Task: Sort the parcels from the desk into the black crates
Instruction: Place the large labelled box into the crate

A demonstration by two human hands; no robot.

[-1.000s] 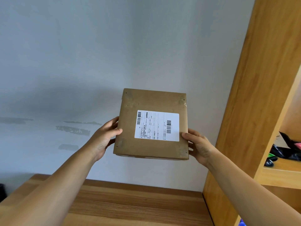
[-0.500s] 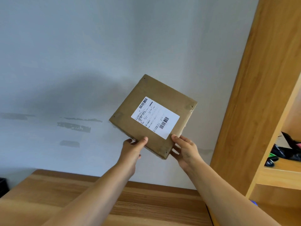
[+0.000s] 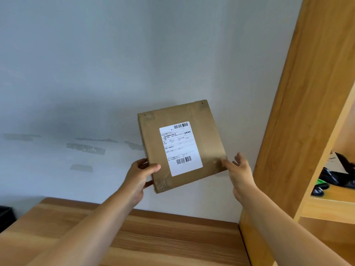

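While left hand (image 3: 141,174) grips parcel (image 3: 180,144); right hand (image 3: 239,169) touches corner.

Parcel (image 3: 181,145) above desk (image 3: 157,237), left of shelf (image 3: 307,112)

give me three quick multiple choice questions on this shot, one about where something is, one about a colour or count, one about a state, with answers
1. Where is the parcel?
A. lying on the desk
B. held up in front of the wall
C. on the shelf

2. How many barcodes show on the white label?
A. one
B. two
C. four

3. How is the left hand on the parcel?
A. gripping its lower left edge, thumb on the front
B. flat on top of it
C. away from it

Answers:
1 B: it is in the air, above the desk.
2 B: one near the label's top, one near its bottom.
3 A: the thumb lies across the front; the right hand meets the lower right corner with loose fingers.
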